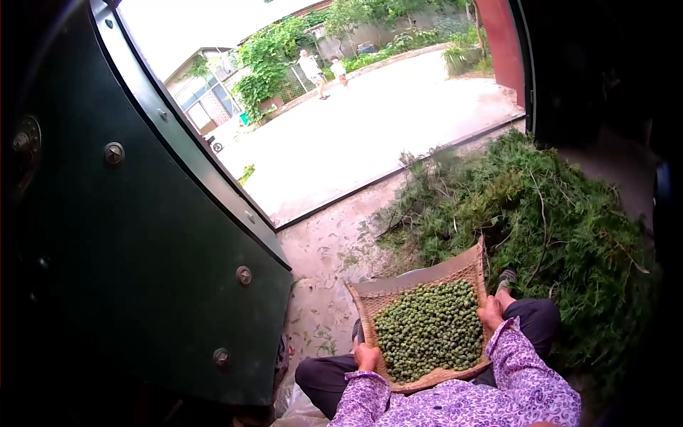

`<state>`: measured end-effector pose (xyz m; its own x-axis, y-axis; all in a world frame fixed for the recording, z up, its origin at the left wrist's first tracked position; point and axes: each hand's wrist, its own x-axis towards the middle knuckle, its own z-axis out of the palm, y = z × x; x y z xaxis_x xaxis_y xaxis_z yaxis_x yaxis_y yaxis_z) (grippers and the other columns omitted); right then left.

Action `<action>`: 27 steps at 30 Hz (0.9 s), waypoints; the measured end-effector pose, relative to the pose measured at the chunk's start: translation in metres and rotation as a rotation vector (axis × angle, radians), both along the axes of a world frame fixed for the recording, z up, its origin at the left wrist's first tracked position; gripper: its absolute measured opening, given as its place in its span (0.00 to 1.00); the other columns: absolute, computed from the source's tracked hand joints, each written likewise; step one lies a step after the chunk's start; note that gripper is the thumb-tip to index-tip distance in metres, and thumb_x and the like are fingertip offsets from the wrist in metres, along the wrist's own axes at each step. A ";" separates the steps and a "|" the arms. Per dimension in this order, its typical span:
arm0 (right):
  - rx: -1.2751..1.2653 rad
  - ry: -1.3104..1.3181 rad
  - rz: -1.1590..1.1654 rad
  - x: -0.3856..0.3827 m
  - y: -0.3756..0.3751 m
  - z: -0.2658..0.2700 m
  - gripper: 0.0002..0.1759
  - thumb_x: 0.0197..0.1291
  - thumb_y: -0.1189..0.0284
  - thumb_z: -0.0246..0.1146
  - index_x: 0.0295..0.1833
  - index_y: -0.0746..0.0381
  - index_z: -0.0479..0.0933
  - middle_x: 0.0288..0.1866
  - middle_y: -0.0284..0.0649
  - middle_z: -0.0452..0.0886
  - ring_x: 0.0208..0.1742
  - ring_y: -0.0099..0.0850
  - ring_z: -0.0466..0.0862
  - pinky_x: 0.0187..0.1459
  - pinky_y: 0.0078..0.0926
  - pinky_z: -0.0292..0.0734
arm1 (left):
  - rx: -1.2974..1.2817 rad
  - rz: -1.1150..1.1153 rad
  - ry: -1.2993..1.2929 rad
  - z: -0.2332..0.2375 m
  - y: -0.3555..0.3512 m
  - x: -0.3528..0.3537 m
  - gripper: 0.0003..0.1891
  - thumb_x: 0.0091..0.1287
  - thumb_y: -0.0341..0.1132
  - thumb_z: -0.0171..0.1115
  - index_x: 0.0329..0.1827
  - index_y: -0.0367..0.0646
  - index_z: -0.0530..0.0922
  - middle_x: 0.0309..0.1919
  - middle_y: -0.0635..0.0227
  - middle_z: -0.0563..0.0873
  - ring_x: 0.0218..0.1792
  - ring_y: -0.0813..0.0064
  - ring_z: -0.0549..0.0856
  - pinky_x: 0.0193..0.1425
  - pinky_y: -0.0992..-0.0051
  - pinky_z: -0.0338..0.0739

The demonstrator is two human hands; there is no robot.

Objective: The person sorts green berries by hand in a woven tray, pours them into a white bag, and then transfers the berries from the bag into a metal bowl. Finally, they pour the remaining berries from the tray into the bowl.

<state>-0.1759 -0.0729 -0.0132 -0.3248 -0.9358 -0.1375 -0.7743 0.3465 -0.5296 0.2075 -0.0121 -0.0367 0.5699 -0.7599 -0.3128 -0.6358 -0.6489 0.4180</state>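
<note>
A woven winnowing basket (366,307) rests over my lap, its wide lip pointing away from me. Small round green berries or seed cones (430,329) cover most of its bottom; their exact kind is too small to make out. My left hand (367,357) is closed around the basket's left rim near my knee. On the opposite side, my right hand (491,313) grips the right rim. The fingers' undersides are hidden beneath the weave.
A large heap of cut evergreen branches (583,235) lies to the right. At left stands a dark green studded door (163,235). A threshold (356,187) crosses the doorway ahead. Two people (311,69) are out in the bright yard. A plastic bag (299,406) lies by my left leg.
</note>
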 end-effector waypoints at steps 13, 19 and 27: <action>0.092 -0.036 -0.017 0.002 -0.004 -0.007 0.22 0.40 0.69 0.63 0.43 0.69 0.71 0.41 0.58 0.77 0.45 0.52 0.77 0.47 0.44 0.72 | 0.077 0.082 0.062 -0.005 -0.002 -0.009 0.20 0.47 0.41 0.64 0.40 0.38 0.79 0.40 0.50 0.82 0.44 0.53 0.82 0.50 0.63 0.75; 0.045 -0.065 0.008 0.002 0.000 -0.011 0.23 0.39 0.65 0.64 0.41 0.68 0.72 0.38 0.57 0.79 0.43 0.51 0.79 0.45 0.43 0.74 | 0.021 0.101 0.006 0.023 -0.001 -0.027 0.26 0.49 0.39 0.61 0.50 0.39 0.70 0.46 0.47 0.79 0.50 0.47 0.76 0.55 0.59 0.70; -0.310 -0.118 0.137 0.003 0.025 0.015 0.22 0.39 0.72 0.60 0.44 0.63 0.68 0.43 0.54 0.74 0.46 0.50 0.75 0.46 0.45 0.72 | -0.238 -0.101 -0.116 0.049 0.011 -0.029 0.27 0.47 0.40 0.62 0.52 0.40 0.72 0.46 0.50 0.77 0.50 0.52 0.74 0.56 0.60 0.67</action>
